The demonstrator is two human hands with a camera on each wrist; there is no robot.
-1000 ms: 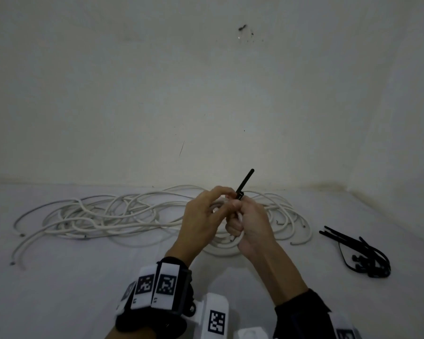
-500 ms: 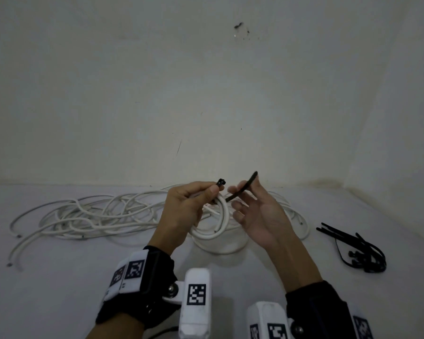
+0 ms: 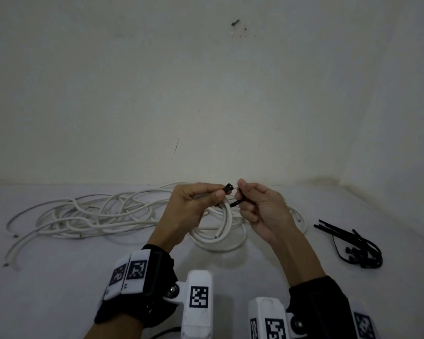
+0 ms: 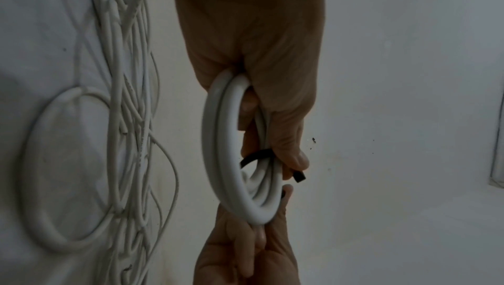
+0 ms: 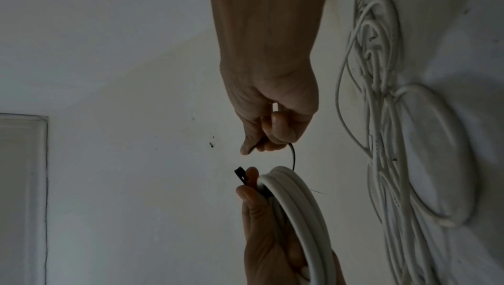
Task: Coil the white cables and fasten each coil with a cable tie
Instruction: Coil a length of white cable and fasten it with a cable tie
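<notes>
My left hand (image 3: 217, 195) holds a small coil of white cable (image 3: 227, 220) upright above the floor and pinches the head of a black cable tie (image 3: 229, 187) between thumb and forefinger. The tie's strap (image 4: 257, 154) passes through the coil (image 4: 232, 149). My right hand (image 3: 240, 195) faces it a finger's width away and pinches the strap's tail (image 5: 293, 156). In the right wrist view the tie's head (image 5: 240, 174) sticks out beside the coil (image 5: 300, 203), with a gap to my right fingertips (image 5: 246, 149).
A tangle of loose white cables (image 3: 96, 214) spreads over the white floor to the left and behind my hands. A larger cable ring (image 3: 233, 245) lies flat under the held coil. A bundle of black cable ties (image 3: 360, 248) lies at the right. The wall (image 3: 206, 94) stands close behind.
My hands parted and the coil came into view in my left hand. My right hand, open half a second ago, has curled onto the tie's tail and bent it down and inward.
</notes>
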